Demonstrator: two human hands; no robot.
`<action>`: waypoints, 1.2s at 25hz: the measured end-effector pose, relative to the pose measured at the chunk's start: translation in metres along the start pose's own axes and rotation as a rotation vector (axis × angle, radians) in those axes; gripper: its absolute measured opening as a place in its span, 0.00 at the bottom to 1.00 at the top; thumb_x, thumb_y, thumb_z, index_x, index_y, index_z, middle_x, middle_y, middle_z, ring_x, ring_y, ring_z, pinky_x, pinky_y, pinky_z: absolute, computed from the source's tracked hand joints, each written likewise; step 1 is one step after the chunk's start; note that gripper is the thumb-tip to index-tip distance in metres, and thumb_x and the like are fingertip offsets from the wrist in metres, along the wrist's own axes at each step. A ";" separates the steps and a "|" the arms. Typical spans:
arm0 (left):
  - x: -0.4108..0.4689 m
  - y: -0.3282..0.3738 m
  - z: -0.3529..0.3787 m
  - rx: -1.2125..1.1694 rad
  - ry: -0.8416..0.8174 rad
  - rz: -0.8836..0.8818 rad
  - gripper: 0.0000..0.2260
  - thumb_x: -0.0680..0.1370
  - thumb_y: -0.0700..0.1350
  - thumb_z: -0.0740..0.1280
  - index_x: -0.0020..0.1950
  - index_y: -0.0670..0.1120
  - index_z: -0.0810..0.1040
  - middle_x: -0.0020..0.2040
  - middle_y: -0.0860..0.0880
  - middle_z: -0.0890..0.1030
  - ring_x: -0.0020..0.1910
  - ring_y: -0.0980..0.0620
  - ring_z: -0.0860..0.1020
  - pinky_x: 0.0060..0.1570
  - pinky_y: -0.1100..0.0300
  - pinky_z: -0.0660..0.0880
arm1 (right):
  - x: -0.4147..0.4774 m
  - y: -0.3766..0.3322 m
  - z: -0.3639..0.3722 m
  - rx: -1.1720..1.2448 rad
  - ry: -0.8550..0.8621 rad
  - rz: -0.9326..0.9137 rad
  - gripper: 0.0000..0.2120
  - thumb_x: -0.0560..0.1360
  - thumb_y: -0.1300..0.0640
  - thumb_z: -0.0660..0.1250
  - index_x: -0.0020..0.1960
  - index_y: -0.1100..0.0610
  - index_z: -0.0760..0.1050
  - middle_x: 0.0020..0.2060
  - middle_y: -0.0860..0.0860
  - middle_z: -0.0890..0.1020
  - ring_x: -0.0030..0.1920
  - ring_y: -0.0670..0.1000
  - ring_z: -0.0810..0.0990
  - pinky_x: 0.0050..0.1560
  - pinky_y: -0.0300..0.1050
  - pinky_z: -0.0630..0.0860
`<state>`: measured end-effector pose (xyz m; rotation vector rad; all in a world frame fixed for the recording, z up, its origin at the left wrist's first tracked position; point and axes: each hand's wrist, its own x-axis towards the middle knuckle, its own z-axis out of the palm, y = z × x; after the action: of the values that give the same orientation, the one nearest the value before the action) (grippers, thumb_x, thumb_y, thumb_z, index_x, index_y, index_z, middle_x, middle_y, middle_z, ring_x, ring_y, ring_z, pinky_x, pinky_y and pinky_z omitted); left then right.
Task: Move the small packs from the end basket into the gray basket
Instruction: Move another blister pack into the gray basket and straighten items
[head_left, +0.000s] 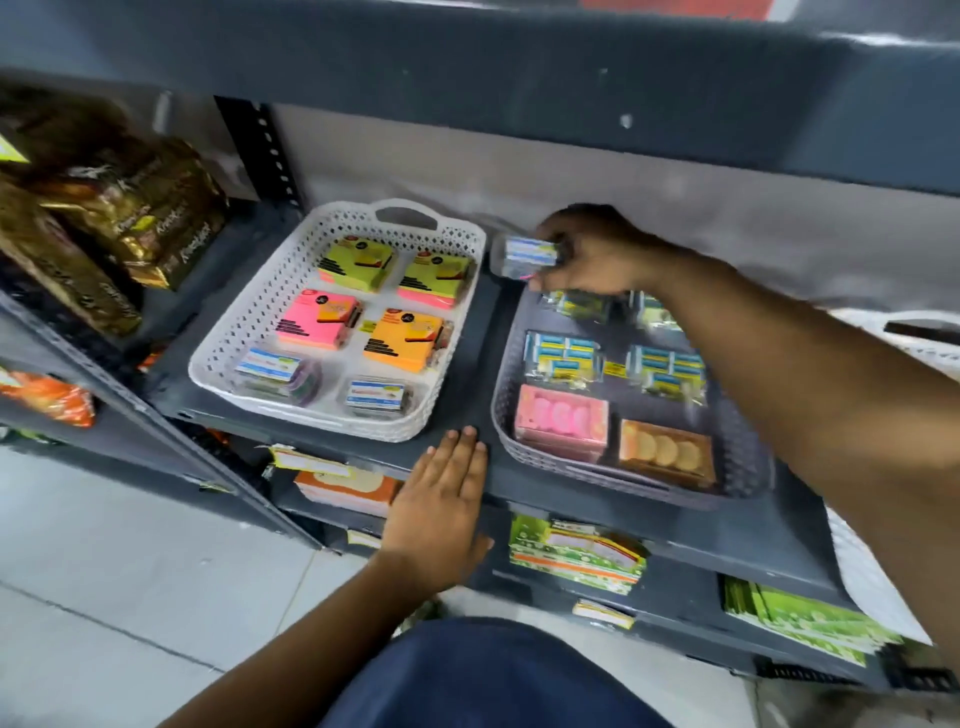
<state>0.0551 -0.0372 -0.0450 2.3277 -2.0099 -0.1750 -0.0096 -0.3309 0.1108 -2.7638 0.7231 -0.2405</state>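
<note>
The white end basket (249, 306) stands at the left of the dark shelf, with coloured sticky-note pads and two small clear packs (270, 370) (378, 396) along its front. The gray basket (506, 421) stands to its right and holds blue-labelled packs, green packs and two boxes. My right hand (597, 252) hovers over the gray basket's far left corner, shut on a small clear pack with a blue label (524, 257). My left hand (441, 499) lies flat, fingers together, on the shelf's front edge between the two baskets.
Gold and brown bags (130, 223) fill the neighbouring shelf at left. The shelf above (519, 78) overhangs closely. A second white basket (914, 332) shows at the right edge. Boxes and green packets (576, 556) sit on the lower shelf. Grey floor tiles lie below left.
</note>
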 end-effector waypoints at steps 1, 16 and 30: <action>-0.001 -0.003 0.000 0.000 -0.003 0.012 0.44 0.72 0.61 0.61 0.75 0.43 0.39 0.78 0.43 0.40 0.76 0.46 0.38 0.71 0.53 0.35 | 0.016 -0.017 0.009 0.001 -0.042 -0.051 0.23 0.64 0.44 0.76 0.53 0.54 0.78 0.46 0.52 0.79 0.47 0.53 0.77 0.43 0.43 0.69; 0.000 -0.010 -0.002 0.001 -0.006 0.028 0.44 0.71 0.60 0.63 0.75 0.43 0.42 0.78 0.43 0.43 0.77 0.46 0.42 0.69 0.53 0.31 | 0.055 -0.132 0.115 0.015 -0.475 -0.332 0.29 0.67 0.38 0.71 0.60 0.57 0.74 0.51 0.49 0.78 0.47 0.51 0.75 0.43 0.43 0.68; -0.002 -0.010 -0.002 -0.011 0.006 0.028 0.43 0.72 0.59 0.63 0.75 0.43 0.41 0.78 0.44 0.42 0.76 0.47 0.40 0.69 0.53 0.31 | 0.059 -0.130 0.109 0.083 -0.577 -0.369 0.14 0.76 0.61 0.60 0.57 0.61 0.79 0.52 0.53 0.84 0.47 0.53 0.80 0.42 0.40 0.73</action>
<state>0.0649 -0.0335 -0.0443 2.2893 -2.0322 -0.1766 0.1247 -0.2275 0.0522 -2.6552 0.0554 0.4336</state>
